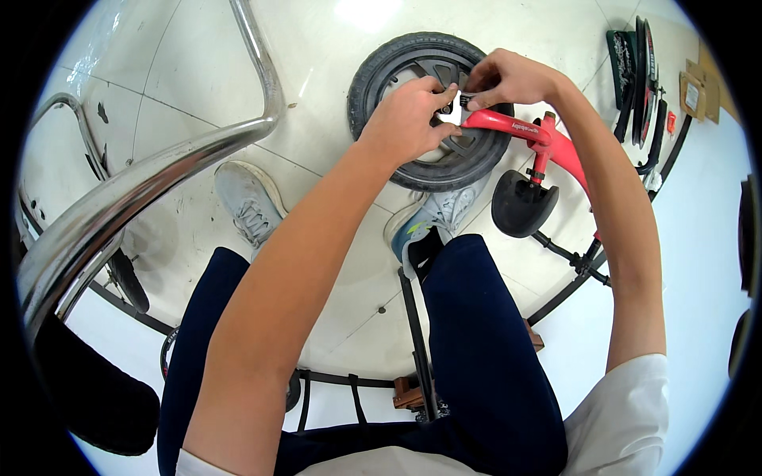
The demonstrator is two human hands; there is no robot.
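Fingers of L hand [403, 119] & R hand [520, 78] pinch white fitting [452, 118] over wheel [436, 176], partly hidden, prob stiff & light, best held by edges.

Bright light, glare on pale floor [317, 55], curved edges, black corners

red frame [510, 126], black tyre [362, 96], navy trousers [492, 341]

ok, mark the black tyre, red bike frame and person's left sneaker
Black tyre [435, 177], head view: lower sidewall.
Red bike frame [564, 151], head view: thick tube right of the joint.
Left sneaker [244, 205], head view: grey upper, near the laces.
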